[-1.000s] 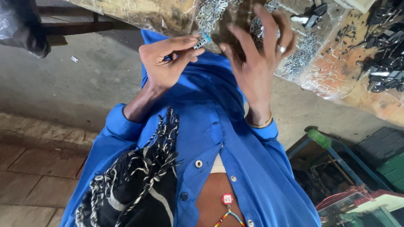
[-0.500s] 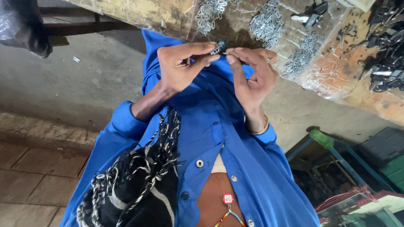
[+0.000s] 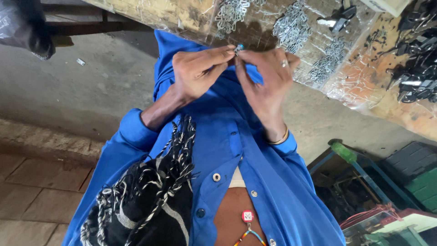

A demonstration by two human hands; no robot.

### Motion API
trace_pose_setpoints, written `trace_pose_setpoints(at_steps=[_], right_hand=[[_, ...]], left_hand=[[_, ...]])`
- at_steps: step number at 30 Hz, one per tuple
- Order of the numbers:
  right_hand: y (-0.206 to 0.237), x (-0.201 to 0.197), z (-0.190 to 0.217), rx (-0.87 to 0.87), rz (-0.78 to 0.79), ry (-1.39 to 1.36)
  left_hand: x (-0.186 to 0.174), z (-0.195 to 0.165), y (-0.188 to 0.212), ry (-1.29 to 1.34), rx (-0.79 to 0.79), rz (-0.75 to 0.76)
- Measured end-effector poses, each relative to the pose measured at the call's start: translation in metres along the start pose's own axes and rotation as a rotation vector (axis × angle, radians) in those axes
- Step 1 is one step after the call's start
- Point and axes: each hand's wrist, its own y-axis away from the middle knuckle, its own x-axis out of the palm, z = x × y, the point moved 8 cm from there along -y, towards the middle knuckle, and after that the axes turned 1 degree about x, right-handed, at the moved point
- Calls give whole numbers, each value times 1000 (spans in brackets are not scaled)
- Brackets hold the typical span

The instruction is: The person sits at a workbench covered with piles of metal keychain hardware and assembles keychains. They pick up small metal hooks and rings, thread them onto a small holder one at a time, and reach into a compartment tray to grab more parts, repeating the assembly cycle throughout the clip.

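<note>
My left hand (image 3: 200, 70) and my right hand (image 3: 266, 79) meet in front of my blue coat, fingertips pinched together on a small metal part (image 3: 238, 47) with a bluish tip. Both hands grip it from opposite sides, just below the edge of a worn workbench (image 3: 364, 86). My right hand wears a ring and a thin bangle at the wrist. The part is too small to tell its exact shape.
Heaps of small silvery metal pieces (image 3: 291, 25) lie on plastic sheeting on the bench, with dark metal parts (image 3: 419, 77) at the right. A black-and-white fringed scarf (image 3: 150, 200) hangs down my front. Crates and a green box (image 3: 409, 168) stand at lower right.
My right hand came down from the bench, where it was spread over the metal pieces, and joined my left hand; both now pinch the small part close together.
</note>
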Motion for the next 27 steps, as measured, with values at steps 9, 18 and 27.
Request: trace_pose_setpoints(at_steps=[9,18,27], right_hand=[[-16,5,-38,161,49,396],[28,-8,-35,-174,-16,277],[34,-15,-52,253,-168,-312]], left_hand=[[-16,8,3,143,-91,-104],[-10,14,4,235,-179,-94],[8,13,4,347,-219,-37]])
